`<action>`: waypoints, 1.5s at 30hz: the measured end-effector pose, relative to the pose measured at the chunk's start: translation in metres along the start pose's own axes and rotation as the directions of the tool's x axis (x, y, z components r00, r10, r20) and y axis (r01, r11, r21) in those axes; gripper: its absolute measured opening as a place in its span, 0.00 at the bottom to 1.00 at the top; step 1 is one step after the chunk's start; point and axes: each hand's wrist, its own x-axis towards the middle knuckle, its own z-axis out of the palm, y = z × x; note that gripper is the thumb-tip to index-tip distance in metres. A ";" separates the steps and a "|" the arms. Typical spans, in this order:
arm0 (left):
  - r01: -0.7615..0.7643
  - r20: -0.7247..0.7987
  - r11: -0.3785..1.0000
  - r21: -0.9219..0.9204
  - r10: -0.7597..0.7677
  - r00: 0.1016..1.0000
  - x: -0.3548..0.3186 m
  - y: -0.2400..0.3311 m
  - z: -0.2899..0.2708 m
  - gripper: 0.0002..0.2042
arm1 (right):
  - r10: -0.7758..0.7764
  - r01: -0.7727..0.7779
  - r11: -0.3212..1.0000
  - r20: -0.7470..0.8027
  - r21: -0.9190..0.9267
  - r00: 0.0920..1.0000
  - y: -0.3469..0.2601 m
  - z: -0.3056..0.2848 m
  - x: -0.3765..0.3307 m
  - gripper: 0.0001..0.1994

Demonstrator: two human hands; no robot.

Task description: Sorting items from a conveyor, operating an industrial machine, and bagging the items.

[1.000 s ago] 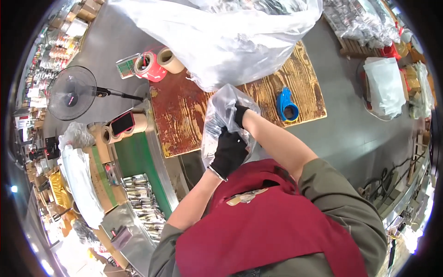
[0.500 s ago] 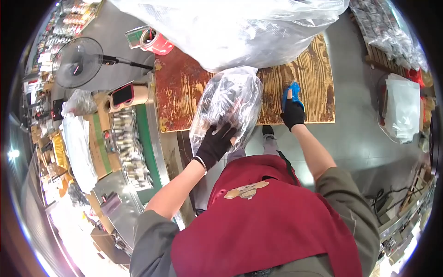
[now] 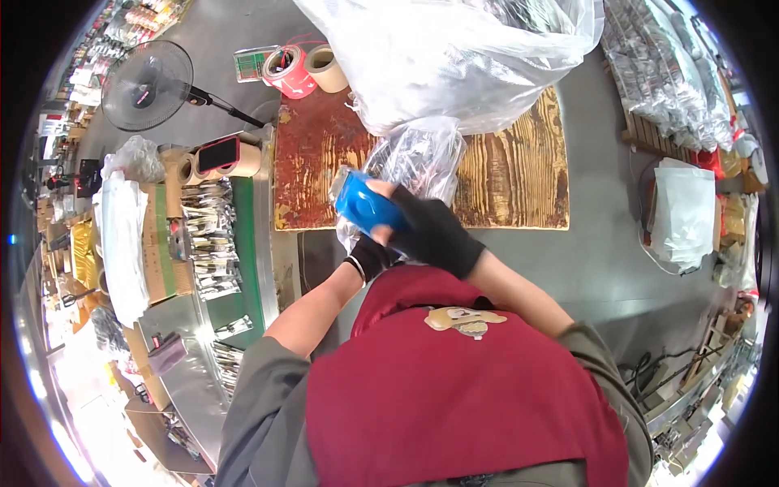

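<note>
Worn wooden table [image 3: 519, 183] ahead; blue tape dispenser [image 3: 365, 206] clasped between thumb and fingers of the right hand [image 3: 438, 234], forearm [image 3: 523, 294] slanting inward; left hand [image 3: 369, 258] partly covered, finger state unclear

Plastic bags [image 3: 426, 154] on worn table [image 3: 519, 183]

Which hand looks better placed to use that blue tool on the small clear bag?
Probably the right hand: it grips the blue tool by the small clear bag; the left hand, partly hidden, shows no tool.

head-worn fisheye, wide view, facing down
</note>
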 end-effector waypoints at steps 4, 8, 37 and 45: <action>-0.181 -0.006 0.876 0.446 0.205 0.979 0.008 0.024 0.019 0.16 | 0.295 -0.290 0.943 0.007 -0.162 0.955 0.057 0.005 -0.012 0.31; -0.467 0.527 -0.247 0.849 0.357 0.771 0.000 0.021 -0.017 0.07 | 0.564 -0.544 0.805 0.022 -0.237 0.825 0.077 -0.034 -0.137 0.33; 0.172 -0.164 0.823 -0.541 -0.304 0.938 -0.013 -0.056 -0.131 0.24 | 0.442 -0.494 0.829 -0.232 -0.263 0.866 0.110 0.069 0.038 0.37; 0.198 0.289 0.965 -0.171 -0.143 0.946 -0.009 -0.054 -0.088 0.23 | 0.399 -0.494 0.843 -0.369 -0.213 0.840 0.126 0.052 0.010 0.38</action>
